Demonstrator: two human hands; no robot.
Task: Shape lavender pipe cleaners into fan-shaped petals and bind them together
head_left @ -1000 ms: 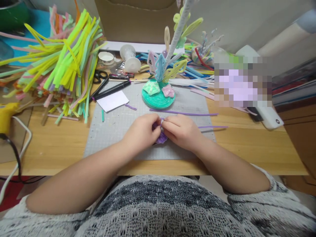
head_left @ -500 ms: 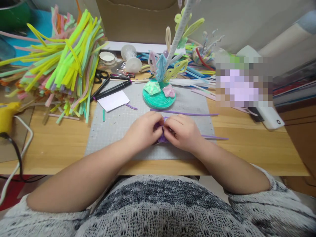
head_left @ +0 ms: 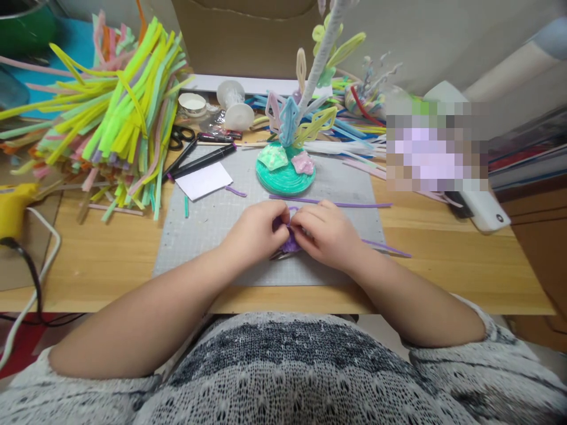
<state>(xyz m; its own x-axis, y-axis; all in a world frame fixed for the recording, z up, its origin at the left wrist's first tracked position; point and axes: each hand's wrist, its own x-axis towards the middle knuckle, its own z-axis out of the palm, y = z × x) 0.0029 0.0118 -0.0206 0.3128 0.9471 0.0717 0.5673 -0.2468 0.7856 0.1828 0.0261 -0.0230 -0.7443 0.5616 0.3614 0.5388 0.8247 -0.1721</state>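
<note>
Where the head view looks down on the counter (head_left: 443, 271), a purple fuzzy piece (head_left: 290, 243) sits between both hands, over the near half of a grey mat (head_left: 212, 236). The left hand (head_left: 261, 229) pinches it from nine o'clock, thumb and fingers drawn narrow. The right hand (head_left: 328, 235) grips it from three o'clock, fingertips bunched close to the other's; they hide the exact hold. A thin purple strand (head_left: 386, 248) emerges past the right wrist toward three o'clock; whether it joins the piece cannot be told. From the piece, a longer purple strip (head_left: 330, 202) lies at one o'clock, a round green base (head_left: 286, 184) at twelve, and a white card (head_left: 204, 181) at ten.
</note>
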